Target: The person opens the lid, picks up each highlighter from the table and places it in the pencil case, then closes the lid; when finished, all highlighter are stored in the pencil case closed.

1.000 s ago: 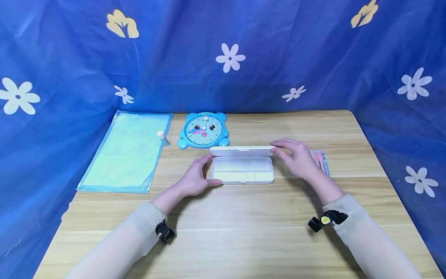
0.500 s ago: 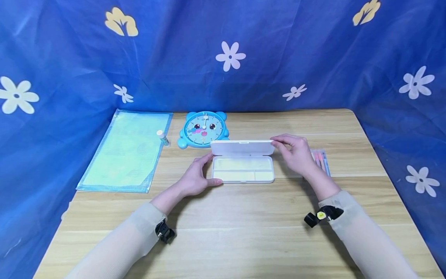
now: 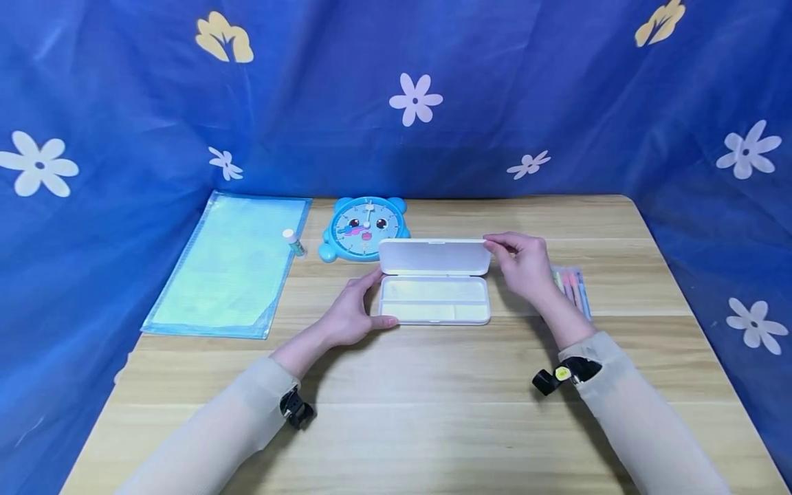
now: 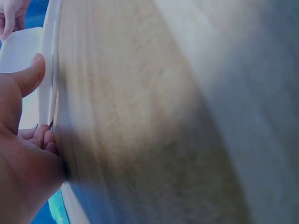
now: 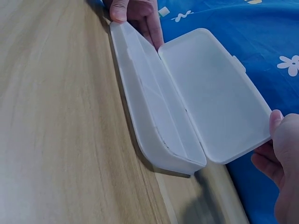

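Note:
A white plastic pencil case lies in the middle of the table with its hinged lid raised and leaning back. Low dividers part its inside, and no contents show there. My left hand grips the case's left end, thumb at the front corner and fingers round the far side; the left wrist view shows the thumb over the rim. With thumb and fingers, my right hand pinches the lid's upper right corner. The right wrist view shows that hand at the lid's edge, the lid well apart from the base.
Behind the case stands a blue toy clock with a cartoon face. A glue stick stands by the edge of a light blue mesh folder at left. A clear pack of coloured pens lies beyond my right wrist. Blue cloth hangs behind the table.
The lid has swung further up and back, with my right hand rising along with it. My left hand keeps its grip on the case's left end. The head view has shifted slightly.

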Motion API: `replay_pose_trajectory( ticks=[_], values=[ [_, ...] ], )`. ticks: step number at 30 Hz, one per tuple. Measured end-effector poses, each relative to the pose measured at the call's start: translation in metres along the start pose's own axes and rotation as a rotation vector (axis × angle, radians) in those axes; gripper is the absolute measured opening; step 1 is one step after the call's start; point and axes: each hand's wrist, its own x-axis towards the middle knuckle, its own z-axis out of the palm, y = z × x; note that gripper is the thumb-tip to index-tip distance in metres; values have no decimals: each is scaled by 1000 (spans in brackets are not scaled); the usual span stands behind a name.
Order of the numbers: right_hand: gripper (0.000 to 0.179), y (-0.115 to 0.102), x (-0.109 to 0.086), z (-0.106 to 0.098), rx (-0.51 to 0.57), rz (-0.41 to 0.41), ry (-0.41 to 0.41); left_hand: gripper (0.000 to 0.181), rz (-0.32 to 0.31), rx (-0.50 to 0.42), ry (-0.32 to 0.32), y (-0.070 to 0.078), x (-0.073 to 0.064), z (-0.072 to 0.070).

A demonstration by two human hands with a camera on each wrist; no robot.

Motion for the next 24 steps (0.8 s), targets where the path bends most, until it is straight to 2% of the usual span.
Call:
replay_pose_trajectory(
  ticks=[3, 10, 14, 18, 24],
  values=[
    [9, 0, 1, 0, 4, 10, 3, 110, -4, -12, -9, 1, 2, 0],
    [6, 0, 2, 2, 19, 26, 2, 115, -25, -120, -10, 2, 5, -3],
    [6, -1, 2, 3, 24, 33, 0, 124, -18, -76, -8, 2, 4, -3],
    [6, -1, 3, 2, 24, 34, -6, 136, 51, 0, -11, 0, 2, -4],
    [6, -1, 4, 1, 29, 42, -19, 136, 110, 101, -40, 3, -1, -6]
  ],
)
